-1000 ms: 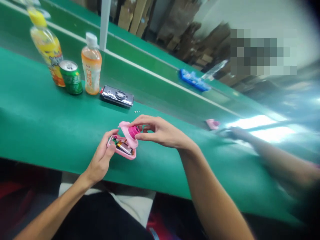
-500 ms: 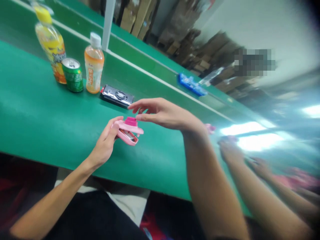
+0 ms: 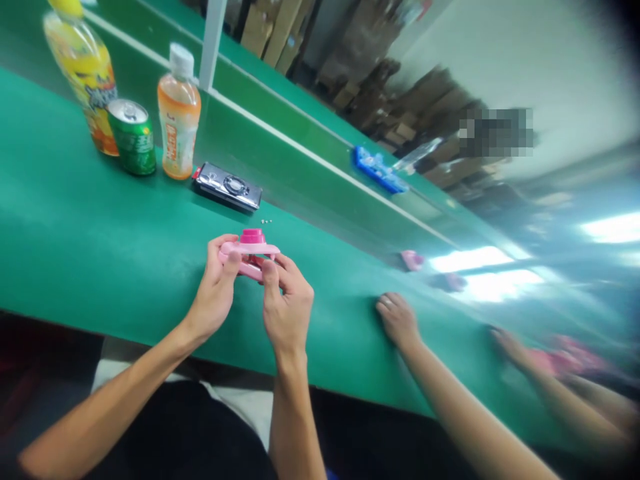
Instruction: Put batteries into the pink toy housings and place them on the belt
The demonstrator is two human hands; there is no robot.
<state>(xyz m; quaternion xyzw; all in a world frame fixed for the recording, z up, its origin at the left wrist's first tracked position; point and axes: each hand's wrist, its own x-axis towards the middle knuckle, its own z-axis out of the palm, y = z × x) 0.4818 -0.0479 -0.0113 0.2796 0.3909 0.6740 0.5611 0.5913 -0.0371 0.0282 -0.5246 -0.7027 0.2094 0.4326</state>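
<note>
A pink plastic case [image 3: 255, 249] with a darker pink round part on top is held above the green table. Its two halves are parted, with a dark gap between them. My left hand [image 3: 215, 287] grips the left end, thumb in front. My right hand [image 3: 289, 300] holds the right end between thumb and fingers. Several tiny white pieces [image 3: 266, 221] lie on the table just beyond the case. What is inside the case is too small to tell.
A black and silver device [image 3: 229, 187], an orange-capped-label bottle [image 3: 179, 120], a green can [image 3: 134, 140] and a yellow bottle [image 3: 90, 83] stand or lie at the back left. A blue tray [image 3: 379, 171] lies farther off. Another person's hand [image 3: 399, 320] rests at the right.
My right hand has come down from above the case and now holds its right end. The gap between the halves looks narrower. The other person's hand has moved nearer along the table.
</note>
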